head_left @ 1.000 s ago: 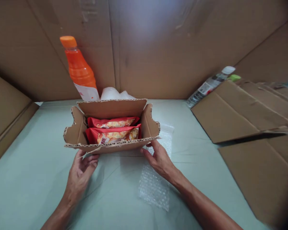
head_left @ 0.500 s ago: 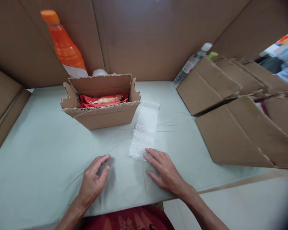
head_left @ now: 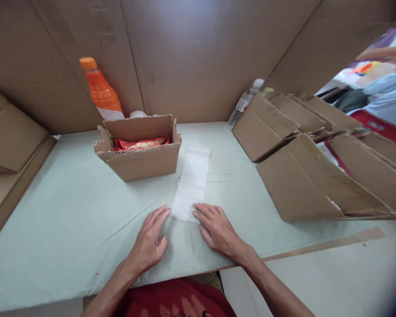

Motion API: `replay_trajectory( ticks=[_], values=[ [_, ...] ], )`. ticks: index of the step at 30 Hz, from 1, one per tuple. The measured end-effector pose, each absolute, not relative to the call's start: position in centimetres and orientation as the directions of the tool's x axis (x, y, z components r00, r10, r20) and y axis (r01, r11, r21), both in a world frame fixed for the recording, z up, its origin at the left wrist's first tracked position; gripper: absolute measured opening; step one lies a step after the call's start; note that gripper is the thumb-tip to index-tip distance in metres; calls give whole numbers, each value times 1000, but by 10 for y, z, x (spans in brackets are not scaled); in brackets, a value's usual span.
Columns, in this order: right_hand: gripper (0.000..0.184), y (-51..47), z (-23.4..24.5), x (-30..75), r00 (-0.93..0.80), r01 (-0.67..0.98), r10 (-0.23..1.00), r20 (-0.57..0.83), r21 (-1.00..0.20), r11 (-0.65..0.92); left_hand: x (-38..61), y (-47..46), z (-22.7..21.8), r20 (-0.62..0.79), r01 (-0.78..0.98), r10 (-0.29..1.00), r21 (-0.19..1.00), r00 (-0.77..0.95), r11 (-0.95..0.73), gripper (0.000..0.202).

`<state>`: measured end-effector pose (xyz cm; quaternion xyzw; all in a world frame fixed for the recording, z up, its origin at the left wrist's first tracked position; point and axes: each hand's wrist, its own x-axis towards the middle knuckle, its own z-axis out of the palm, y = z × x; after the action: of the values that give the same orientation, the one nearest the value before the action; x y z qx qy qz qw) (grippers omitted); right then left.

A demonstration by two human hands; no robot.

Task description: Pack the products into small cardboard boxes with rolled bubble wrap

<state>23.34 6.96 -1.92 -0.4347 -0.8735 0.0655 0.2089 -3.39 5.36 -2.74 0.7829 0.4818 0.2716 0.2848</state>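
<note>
A strip of clear bubble wrap (head_left: 192,180) lies flat on the pale green tablecloth, its near end between my two hands. My right hand (head_left: 218,226) rests with fingers stretched over the wrap's lower right corner, holding nothing. At the lower left corner, my left hand (head_left: 152,240) has its fingers extended and its thumb apart; the fingertips are close to the wrap's edge, and whether they touch it I cannot tell. Just beyond, to the left of the wrap, an open cardboard box (head_left: 145,163) contains red packets (head_left: 141,144).
An orange drink bottle (head_left: 104,92) stands behind the box. On the right are several open cardboard boxes (head_left: 303,176) and a clear bottle (head_left: 246,103). More cardboard (head_left: 13,136) lines the left side. A person in light blue (head_left: 387,97) is at far right.
My left hand has moved right and forward toward the wrap, its fingers straightening. My right hand stays at the wrap's corner. The camera view has shifted, showing more of the right side.
</note>
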Motion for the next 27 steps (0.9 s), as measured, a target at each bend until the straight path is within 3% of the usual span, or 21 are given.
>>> replay_trajectory(
  ticks=[4,8,13,17,19,22,25,27],
  values=[
    [29,71,-30,230,-499,764,785,368,-242,599,-28,58,-29,170,602,908,699,383,-385,74],
    [23,64,-27,227,-390,686,832,395,-479,549,-26,57,-24,212,575,891,699,401,-425,81],
    [19,48,-5,234,-366,466,927,82,-846,259,-16,51,-12,145,503,900,787,411,-357,69],
    [27,42,-3,238,-308,275,948,-78,-961,10,-6,53,-12,-46,531,960,840,277,-113,52],
    [32,38,-7,238,-164,285,986,-26,-958,22,-2,57,-13,-90,552,971,832,221,-48,53],
    [26,30,-13,235,27,474,975,220,-861,181,1,63,-13,-120,598,971,801,207,-29,57],
    [30,22,-15,227,-87,636,889,449,-662,397,4,69,-12,-144,658,966,752,213,-33,59],
    [38,20,-16,220,-237,681,850,471,-543,491,7,72,-13,-150,702,966,711,213,-44,59]
  ],
)
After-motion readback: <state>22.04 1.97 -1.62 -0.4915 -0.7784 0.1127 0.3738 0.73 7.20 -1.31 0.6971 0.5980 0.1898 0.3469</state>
